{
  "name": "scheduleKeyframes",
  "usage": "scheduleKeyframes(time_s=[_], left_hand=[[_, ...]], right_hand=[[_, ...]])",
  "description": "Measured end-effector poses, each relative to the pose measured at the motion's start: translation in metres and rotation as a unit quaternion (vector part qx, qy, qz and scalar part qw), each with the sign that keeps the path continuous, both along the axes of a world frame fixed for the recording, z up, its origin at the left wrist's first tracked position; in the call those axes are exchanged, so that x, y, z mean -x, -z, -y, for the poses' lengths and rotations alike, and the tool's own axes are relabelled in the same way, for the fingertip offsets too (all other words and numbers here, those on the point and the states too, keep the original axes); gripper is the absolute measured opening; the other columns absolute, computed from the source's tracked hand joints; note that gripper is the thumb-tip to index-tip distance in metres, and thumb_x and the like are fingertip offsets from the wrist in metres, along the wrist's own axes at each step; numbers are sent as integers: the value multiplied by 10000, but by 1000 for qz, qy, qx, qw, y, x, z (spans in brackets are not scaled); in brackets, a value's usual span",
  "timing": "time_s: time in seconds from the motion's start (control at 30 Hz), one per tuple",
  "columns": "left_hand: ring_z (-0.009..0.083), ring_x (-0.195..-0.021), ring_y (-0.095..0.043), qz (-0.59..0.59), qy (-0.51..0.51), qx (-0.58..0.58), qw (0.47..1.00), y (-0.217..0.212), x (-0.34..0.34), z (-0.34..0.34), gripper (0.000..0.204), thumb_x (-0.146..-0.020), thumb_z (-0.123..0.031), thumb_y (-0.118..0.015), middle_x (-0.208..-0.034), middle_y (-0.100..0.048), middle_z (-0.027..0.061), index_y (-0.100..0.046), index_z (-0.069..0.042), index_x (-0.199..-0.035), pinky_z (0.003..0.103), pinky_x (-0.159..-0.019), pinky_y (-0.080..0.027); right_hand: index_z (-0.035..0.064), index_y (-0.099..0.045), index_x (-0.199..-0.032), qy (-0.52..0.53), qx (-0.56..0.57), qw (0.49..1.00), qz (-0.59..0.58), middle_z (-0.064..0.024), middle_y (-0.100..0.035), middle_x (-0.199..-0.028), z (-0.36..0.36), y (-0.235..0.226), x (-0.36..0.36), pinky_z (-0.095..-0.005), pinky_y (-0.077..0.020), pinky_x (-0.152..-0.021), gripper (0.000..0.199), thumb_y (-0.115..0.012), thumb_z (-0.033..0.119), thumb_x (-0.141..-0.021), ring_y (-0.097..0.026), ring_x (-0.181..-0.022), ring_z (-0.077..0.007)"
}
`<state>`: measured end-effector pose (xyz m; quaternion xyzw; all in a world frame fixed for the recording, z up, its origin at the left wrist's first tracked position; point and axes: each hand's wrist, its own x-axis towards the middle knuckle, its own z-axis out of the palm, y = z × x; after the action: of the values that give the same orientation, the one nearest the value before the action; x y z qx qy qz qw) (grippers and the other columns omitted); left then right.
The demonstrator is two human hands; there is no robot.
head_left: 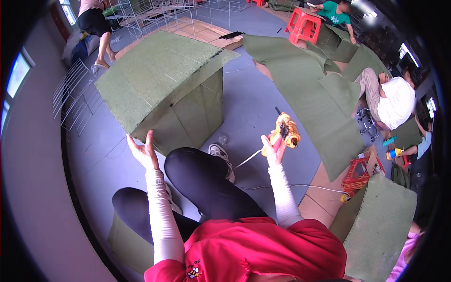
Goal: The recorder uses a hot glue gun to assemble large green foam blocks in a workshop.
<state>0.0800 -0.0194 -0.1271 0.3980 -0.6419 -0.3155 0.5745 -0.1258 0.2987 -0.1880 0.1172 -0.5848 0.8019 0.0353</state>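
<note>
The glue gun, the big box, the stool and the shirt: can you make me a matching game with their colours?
Things:
1. glue gun in the right hand
2. big box by the left hand
3. stool
4. shirt of the seated person

Colours:
a. white
b. green
c. yellow
d. red

Pairs: 1-c, 2-b, 3-d, 4-a

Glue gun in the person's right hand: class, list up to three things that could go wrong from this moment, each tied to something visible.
1. The right hand holds the glue gun raised, apart from the green felt-covered box; glue might drip onto the knee below.
2. Its cord trails past the shoe and could snag.
3. The open left hand rests at the box's edge, where glue could perhaps reach the fingers.
</note>
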Motion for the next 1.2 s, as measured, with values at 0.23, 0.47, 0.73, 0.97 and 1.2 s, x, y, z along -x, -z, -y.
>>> scheduleKeyframes(time_s=[0.23,0.47,0.73,0.97,1.2], left_hand=[[252,-977,-584,78,13,24,997,20,-21,22,643,-728,-226,-827,-1088,-636,185,-537,79,-1215,347,-917,-426],[178,-914,-597,90,92,-8,992,-11,-45,53,492,-782,-208,-779,-1056,-686,121,-601,21,-1180,306,-871,-433],[186,-1010,-603,114,29,-22,993,13,-96,79,379,-817,-177,-746,-1107,-659,97,-624,-1,-1130,335,-876,-435],[296,-1205,-522,300,-28,314,900,-57,-31,-26,307,-859,-23,-621,-1216,-612,116,-616,-32,-1165,407,-1044,-391],[290,-1326,-409,408,117,396,814,-126,83,23,463,-872,-269,-631,-1321,-545,127,-555,-36,-1265,450,-1111,-297]], right_hand=[[50,-534,-1060,-106,-68,982,138,13,-542,-797,-7,0,7,-226,-476,-579,385,-766,31,-753,-556,-672,-82],[27,-499,-1123,-178,-30,977,109,-3,-540,-840,-15,14,10,-228,-455,-657,424,-742,70,-778,-529,-738,-79],[-16,-439,-1264,-269,97,958,29,-90,-591,-989,-7,0,-9,-276,-473,-771,626,-752,244,-789,-574,-802,-146],[-29,-441,-1297,-280,56,958,21,-75,-581,-945,-8,-9,-8,-262,-458,-722,683,-698,404,-835,-575,-826,-155],[-5,-480,-1226,-226,93,967,78,-115,-608,-1013,-23,5,-3,-326,-493,-816,481,-701,139,-824,-602,-883,-191]])
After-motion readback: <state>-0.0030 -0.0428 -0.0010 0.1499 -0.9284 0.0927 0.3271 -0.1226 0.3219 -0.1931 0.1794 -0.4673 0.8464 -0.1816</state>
